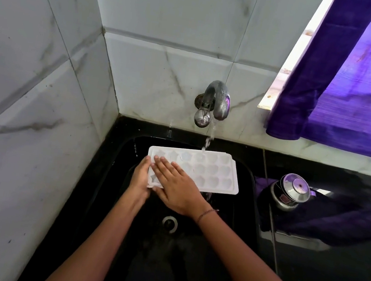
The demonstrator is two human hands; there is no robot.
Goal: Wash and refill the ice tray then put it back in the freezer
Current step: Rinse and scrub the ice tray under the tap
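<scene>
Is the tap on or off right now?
On. A stream of water falls from the tap onto the far edge of the ice tray, over the sink.

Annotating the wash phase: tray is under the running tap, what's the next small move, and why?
Probably sweep the right hand rightward over the ice tray, rubbing its cells. The left hand grips the tray's left end, the right hand lies flat on the left cells, and water from the tap lands on the far edge; the right cells lie uncovered.
</scene>
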